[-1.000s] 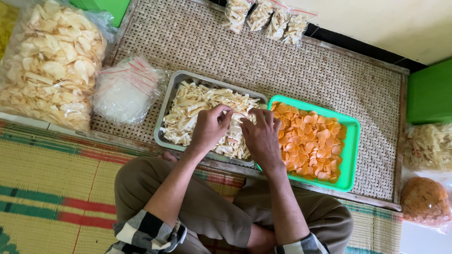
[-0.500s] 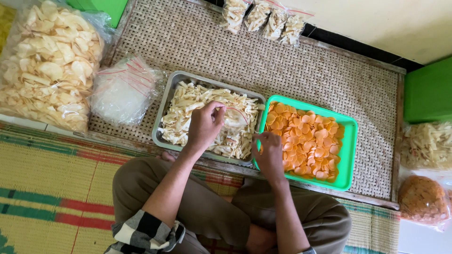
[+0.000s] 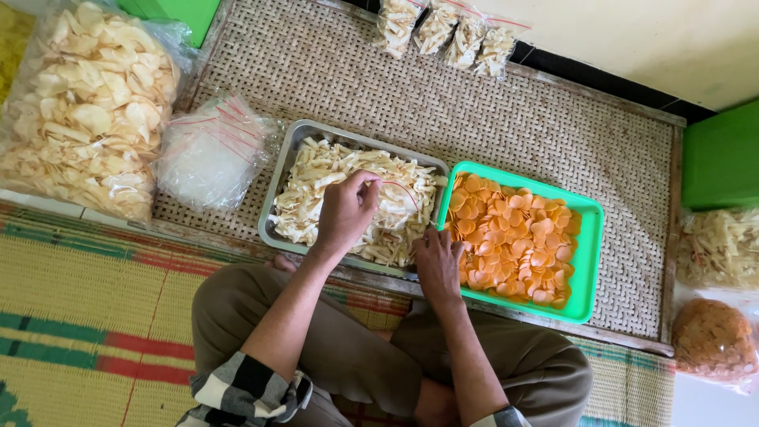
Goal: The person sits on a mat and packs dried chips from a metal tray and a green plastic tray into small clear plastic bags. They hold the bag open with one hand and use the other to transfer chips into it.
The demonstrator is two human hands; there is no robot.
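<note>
You sit cross-legged facing the low woven rattan table (image 3: 506,119), which serves as the reference for every position below. At its near edge, centre-left, lies the rectangular metal tray of pale cracker strips (image 3: 286,170), its long axis running left to right along that edge and tilted slightly clockwise. Touching its right side is the green plastic tray of round orange chips (image 3: 589,261), aligned the same way; both trays lie within reach of either hand, judged deliberate. On the table's left end rests the stack of clear plastic bags (image 3: 209,154). Your left hand (image 3: 345,213) is over the metal tray, fingers pinched on a small clear plastic bag (image 3: 399,194) with its red-edged mouth pointing right. Your right hand (image 3: 437,265) rests at the seam between the trays, fingers curled; whether they grasp anything cannot be determined.
</note>
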